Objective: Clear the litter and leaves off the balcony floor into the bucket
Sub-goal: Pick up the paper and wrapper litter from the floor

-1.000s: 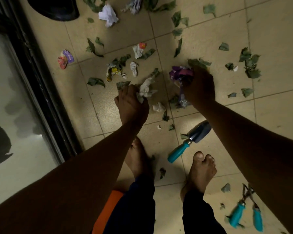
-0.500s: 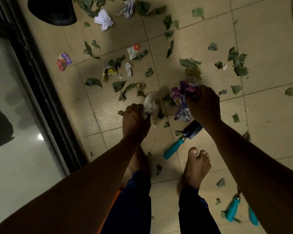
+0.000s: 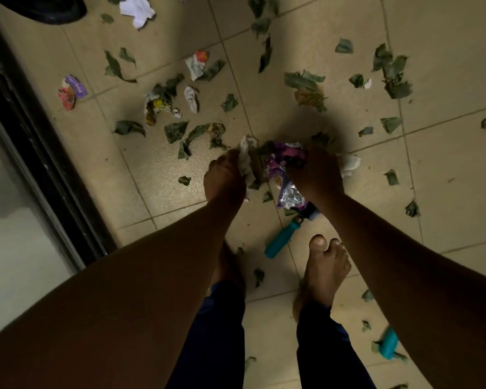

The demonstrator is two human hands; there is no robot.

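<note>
A crumpled purple wrapper [image 3: 285, 167] is sitting bunched in the right hand [image 3: 316, 175], fingers curling round it. Just left, the left hand [image 3: 225, 178] is gripping white paper [image 3: 246, 158]. Green leaves [image 3: 177, 131] are lying scattered across the tiled floor [image 3: 446, 169]; a teal-handled trowel [image 3: 282, 238] is lying near the bare feet.

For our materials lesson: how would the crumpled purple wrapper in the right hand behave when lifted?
The purple wrapper looks thin and creased, so probably floppy and very light. Its shiny foil end hangs limp below the right hand, so it may slip unless gripped firmly.
</note>
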